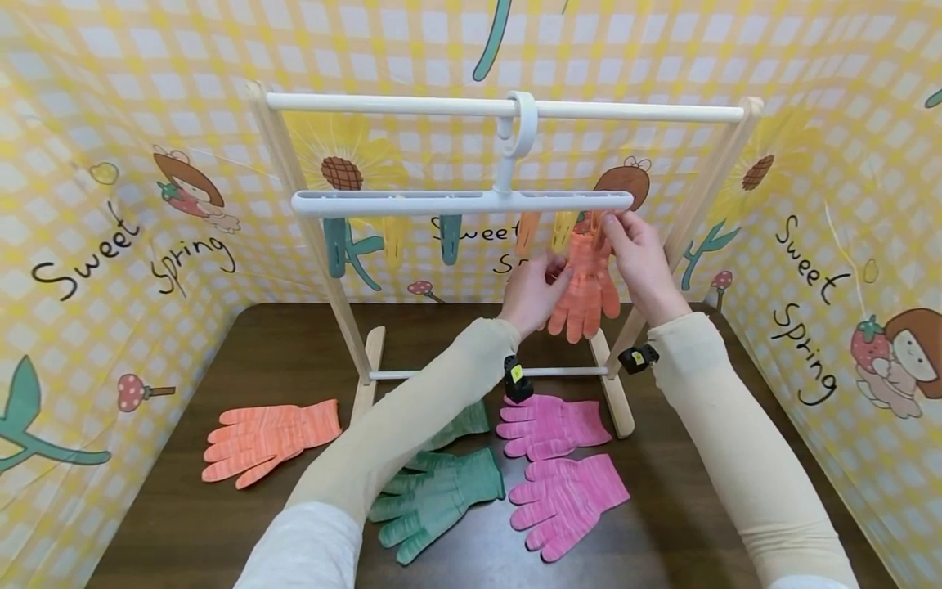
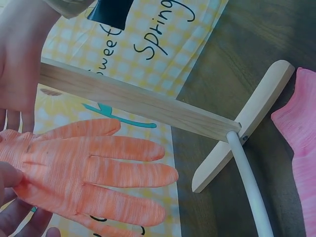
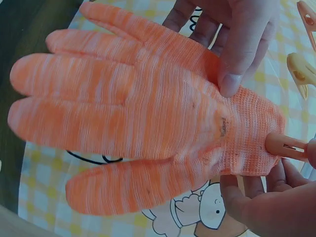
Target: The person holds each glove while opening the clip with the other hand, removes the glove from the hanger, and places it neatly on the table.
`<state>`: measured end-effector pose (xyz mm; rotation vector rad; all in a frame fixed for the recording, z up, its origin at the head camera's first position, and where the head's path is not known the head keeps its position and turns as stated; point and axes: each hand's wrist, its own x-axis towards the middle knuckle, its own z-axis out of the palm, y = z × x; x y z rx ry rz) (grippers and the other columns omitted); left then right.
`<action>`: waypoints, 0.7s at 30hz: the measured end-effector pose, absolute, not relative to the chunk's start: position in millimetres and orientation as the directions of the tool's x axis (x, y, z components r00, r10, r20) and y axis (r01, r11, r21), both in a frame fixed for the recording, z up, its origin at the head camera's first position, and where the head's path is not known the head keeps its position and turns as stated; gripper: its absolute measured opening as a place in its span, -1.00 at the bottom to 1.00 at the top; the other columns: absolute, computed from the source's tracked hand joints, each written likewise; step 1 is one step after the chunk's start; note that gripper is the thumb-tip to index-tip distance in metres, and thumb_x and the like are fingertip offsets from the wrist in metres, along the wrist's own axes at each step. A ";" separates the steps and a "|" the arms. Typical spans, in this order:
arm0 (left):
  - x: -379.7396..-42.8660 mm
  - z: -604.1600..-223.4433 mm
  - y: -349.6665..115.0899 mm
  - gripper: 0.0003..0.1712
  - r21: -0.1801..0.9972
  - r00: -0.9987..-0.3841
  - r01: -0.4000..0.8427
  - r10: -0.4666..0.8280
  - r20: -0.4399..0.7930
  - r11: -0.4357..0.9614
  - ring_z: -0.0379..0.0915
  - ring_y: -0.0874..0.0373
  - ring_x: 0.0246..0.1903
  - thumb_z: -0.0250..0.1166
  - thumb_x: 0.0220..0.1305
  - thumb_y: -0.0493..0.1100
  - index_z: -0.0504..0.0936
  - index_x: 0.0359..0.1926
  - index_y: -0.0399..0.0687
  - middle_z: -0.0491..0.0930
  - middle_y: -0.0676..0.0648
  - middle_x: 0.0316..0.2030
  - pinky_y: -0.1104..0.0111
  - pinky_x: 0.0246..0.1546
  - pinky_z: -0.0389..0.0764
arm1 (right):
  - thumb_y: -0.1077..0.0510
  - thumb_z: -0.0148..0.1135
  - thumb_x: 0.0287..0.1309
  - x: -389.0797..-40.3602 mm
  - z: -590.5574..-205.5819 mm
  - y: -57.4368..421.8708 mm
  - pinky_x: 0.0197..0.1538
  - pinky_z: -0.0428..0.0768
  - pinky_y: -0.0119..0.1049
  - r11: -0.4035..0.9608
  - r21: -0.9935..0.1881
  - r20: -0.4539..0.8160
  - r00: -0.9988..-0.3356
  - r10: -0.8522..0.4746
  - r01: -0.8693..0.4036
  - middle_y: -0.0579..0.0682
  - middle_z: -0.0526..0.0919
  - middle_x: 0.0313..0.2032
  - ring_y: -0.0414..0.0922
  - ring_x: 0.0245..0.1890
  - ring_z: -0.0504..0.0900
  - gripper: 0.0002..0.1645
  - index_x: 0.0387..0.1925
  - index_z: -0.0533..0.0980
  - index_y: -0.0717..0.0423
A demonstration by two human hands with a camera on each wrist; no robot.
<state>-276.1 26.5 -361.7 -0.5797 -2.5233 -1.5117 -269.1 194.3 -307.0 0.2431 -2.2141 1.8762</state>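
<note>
An orange knit glove (image 1: pixel 583 282) hangs fingers-down below the right end of the white hanger bar (image 1: pixel 412 202). My left hand (image 1: pixel 531 293) pinches its edge near the cuff, thumb on the front and fingers behind. My right hand (image 1: pixel 642 258) is at the cuff, with its thumb at the end of an orange clothespin (image 3: pixel 288 146) and its fingers behind the cuff. In the right wrist view, the clothespin's tip overlaps the cuff. The glove's palm and spread fingers show fully there.
A second orange glove (image 1: pixel 268 438), green gloves (image 1: pixel 441 499) and pink gloves (image 1: pixel 570 503) lie on the brown table (image 1: pixel 206 532). A wooden stand with a white top rod (image 1: pixel 412 105) bears the hanger. Other clips, including a teal clothespin (image 1: pixel 450 240), hang along the bar.
</note>
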 end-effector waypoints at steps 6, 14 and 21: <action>-273.7 -361.8 25.8 -0.74 0.820 -0.916 0.392 0.257 0.307 0.417 0.61 0.14 -0.18 0.18 0.58 -0.06 0.66 0.03 -0.13 0.71 -0.05 -0.15 0.35 -0.06 0.58 | -0.06 0.05 0.58 -268.7 -306.4 194.2 0.13 0.35 -0.26 0.136 -0.960 0.254 -0.966 0.053 -0.245 -0.20 0.56 -0.26 -0.19 -0.05 0.44 -0.59 0.09 0.52 0.20; -270.6 -360.1 26.2 -0.78 0.806 -0.904 0.419 0.270 0.330 0.417 0.59 0.14 -0.20 0.19 0.57 -0.09 0.66 -0.01 -0.13 0.70 -0.04 -0.18 0.40 -0.10 0.57 | -0.04 0.11 0.55 -265.0 -300.0 192.9 0.04 0.36 -0.29 0.084 -0.970 0.237 -0.968 0.086 -0.230 -0.17 0.53 -0.29 -0.17 -0.09 0.41 -0.56 0.13 0.52 0.26; -269.8 -363.3 25.6 -0.77 0.805 -0.899 0.428 0.281 0.335 0.412 0.58 0.13 -0.22 0.19 0.58 -0.09 0.65 -0.03 -0.14 0.70 -0.05 -0.19 0.38 -0.11 0.56 | 0.00 0.10 0.56 -264.9 -301.6 190.8 0.01 0.35 -0.33 0.081 -0.970 0.237 -0.965 0.115 -0.229 -0.17 0.54 -0.20 -0.19 -0.07 0.37 -0.50 0.22 0.48 0.34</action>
